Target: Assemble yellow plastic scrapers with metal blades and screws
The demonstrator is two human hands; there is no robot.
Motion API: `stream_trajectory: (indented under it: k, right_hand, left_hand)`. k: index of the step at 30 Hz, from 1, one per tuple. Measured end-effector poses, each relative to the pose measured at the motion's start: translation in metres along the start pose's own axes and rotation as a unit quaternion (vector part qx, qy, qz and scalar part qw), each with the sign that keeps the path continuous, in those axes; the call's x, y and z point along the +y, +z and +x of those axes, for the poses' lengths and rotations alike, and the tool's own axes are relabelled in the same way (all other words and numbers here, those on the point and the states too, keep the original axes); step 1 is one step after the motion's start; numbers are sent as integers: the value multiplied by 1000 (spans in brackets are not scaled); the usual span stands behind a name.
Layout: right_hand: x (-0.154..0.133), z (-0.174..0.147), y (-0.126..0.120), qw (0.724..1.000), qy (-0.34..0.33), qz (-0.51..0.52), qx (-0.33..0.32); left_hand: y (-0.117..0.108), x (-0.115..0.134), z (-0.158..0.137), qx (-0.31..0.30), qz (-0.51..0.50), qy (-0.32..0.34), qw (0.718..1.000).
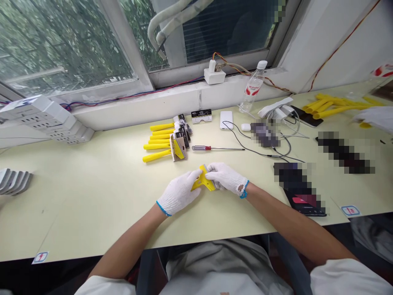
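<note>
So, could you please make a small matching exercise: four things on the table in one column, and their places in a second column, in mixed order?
Things
1. yellow part
2. red-handled screwdriver
3. water bottle
4. row of yellow-handled scrapers

Places
A. by the window ledge, upright, far side of the table
B. between the left hand and the right hand, held by both
C. lying flat, just right of the scraper row
D. beyond the hands, left of the screwdriver

Pairs: 1-B, 2-C, 3-A, 4-D
</note>
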State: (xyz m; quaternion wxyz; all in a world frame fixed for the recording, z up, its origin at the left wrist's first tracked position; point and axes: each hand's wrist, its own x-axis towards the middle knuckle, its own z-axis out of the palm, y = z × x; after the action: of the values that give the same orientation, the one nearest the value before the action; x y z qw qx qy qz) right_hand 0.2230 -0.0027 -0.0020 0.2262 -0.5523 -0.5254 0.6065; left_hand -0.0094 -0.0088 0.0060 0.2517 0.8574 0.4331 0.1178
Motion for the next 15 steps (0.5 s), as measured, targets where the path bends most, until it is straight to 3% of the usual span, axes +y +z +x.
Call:
stream_trajectory:
  k: [4, 9, 12, 15]
  right_hand:
    - [1, 0, 2, 1000, -1, -14, -8]
    - [-7, -4, 3, 1000, 8, 10, -16]
    - [-7, -4, 0, 999, -20, 24, 20]
    - [1, 2, -3, 975, -133, -122, 132]
  left_hand:
    - [12, 1, -3, 4, 76, 4, 997]
    - [14, 2, -6, 10, 81, -24, 996]
    - [2, 2, -4, 46, -6, -48, 998]
    - [-10, 1, -1, 43, -192, -71, 978]
